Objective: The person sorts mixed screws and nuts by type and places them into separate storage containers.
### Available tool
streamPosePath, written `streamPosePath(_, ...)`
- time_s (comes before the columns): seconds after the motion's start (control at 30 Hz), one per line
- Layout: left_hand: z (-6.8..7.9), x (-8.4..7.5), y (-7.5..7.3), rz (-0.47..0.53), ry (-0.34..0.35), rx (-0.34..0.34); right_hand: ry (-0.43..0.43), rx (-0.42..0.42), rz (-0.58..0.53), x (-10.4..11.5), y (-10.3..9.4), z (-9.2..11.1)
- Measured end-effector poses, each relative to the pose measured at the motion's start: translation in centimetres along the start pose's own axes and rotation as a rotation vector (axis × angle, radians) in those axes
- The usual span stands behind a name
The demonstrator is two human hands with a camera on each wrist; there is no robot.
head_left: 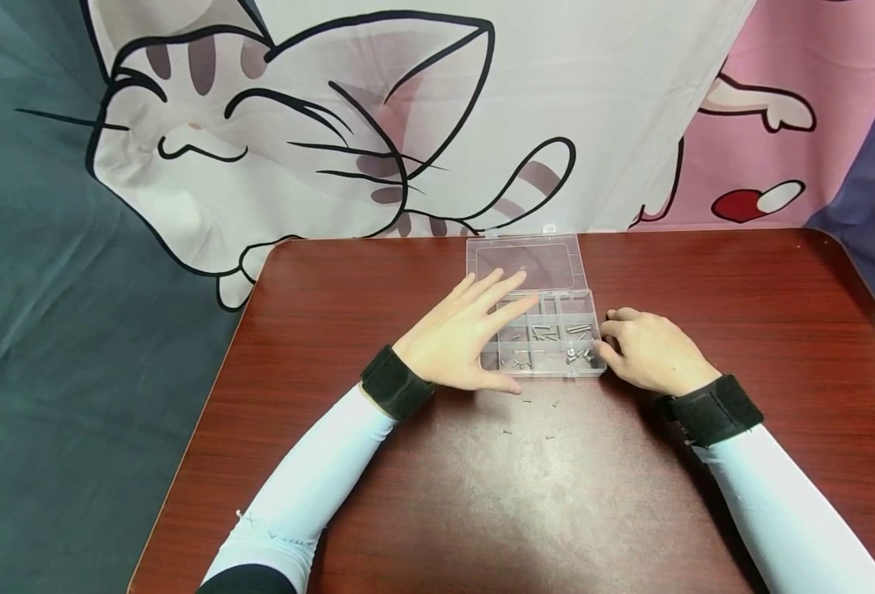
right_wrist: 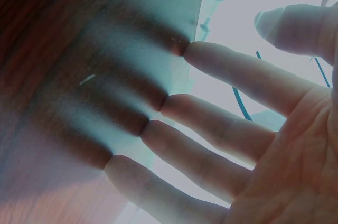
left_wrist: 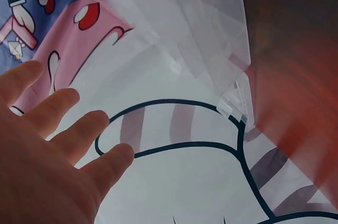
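A clear plastic compartment box (head_left: 548, 376) lies on the table with its lid (head_left: 544, 260) folded back. Small metal screws (head_left: 544, 333) and other bits of hardware sit in some of its compartments. My left hand (head_left: 459, 338) is spread over the box's left part, fingers extended, hiding several compartments; it holds nothing. In the left wrist view, the see-through lid (left_wrist: 211, 34) stands beyond the left hand's fingers. At the box's right side is my right hand (head_left: 652, 351), its fingertips resting on the tabletop and its thumb by the box edge. Nothing shows in its grasp.
Several tiny screws (head_left: 507, 432) lie loose on the brown table (head_left: 422, 511) in front of the box. A cloth with a cartoon cat (head_left: 437, 99) hangs behind the table's far edge. Green fabric (head_left: 73, 371) covers the left side.
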State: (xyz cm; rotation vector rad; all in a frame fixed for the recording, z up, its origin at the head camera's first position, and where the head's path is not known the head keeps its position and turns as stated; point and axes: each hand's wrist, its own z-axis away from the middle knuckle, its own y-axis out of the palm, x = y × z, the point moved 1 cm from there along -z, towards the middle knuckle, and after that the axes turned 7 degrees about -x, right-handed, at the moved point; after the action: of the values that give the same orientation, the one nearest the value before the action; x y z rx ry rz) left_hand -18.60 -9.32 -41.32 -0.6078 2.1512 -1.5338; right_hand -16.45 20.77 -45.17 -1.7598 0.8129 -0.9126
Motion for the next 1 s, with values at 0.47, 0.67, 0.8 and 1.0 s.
streamPosePath(0.47, 3.6, -2.9, 1.6, 0.048, 0.165, -0.017, -0.007, -0.007, 0.005, -0.1, 0.1, -0.1)
streamPosePath(0.67, 4.6, -4.7, 2.3, 0.035, 0.241, 0.005, 0.003, 0.001, 0.006, -0.1, 0.0, 0.1)
streamPosePath(0.8, 5.1, -5.4, 3.0, 0.016, 0.282, 0.067, 0.01, 0.008, 0.003, 0.0, 0.1, 0.1)
streamPosePath(1.0, 5.5, -6.1, 3.7, -0.048, 0.305, 0.111, 0.014, 0.015, 0.003, 0.0, 0.1, 0.1)
